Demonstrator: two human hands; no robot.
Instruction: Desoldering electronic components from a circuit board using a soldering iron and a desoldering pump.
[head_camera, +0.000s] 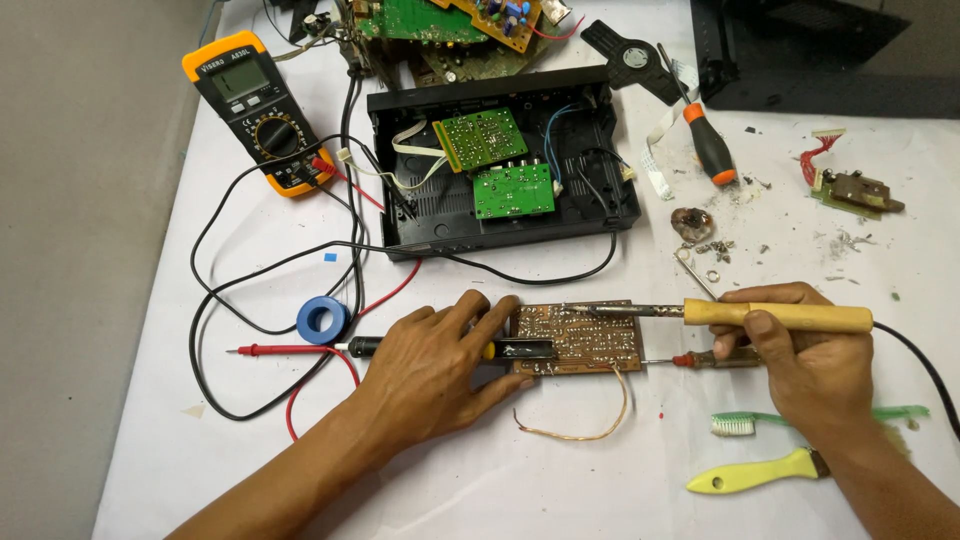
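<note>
Nearest to me, both forearms reach up over the white table (560, 480), with a yellow-handled brush (750, 472) and a green toothbrush (800, 418) lying low on the right. I see my right hand (800, 370) clenched around the wooden handle of a soldering iron (770, 315), and it seems to pinch a thin red-handled tool beneath as well. The iron's long axis runs left to right, its metal tip lying over the top edge of the brown circuit board (580, 338), which sits just left of that hand. My left hand (435, 365) lies flat, fingers spread, pressing the board's left end and covering a black-and-yellow tool there. Beyond the board stand an open black case (500, 160) with green boards, a yellow multimeter (258, 108), a blue tape roll (322, 320) and an orange-and-black screwdriver (708, 145).
</note>
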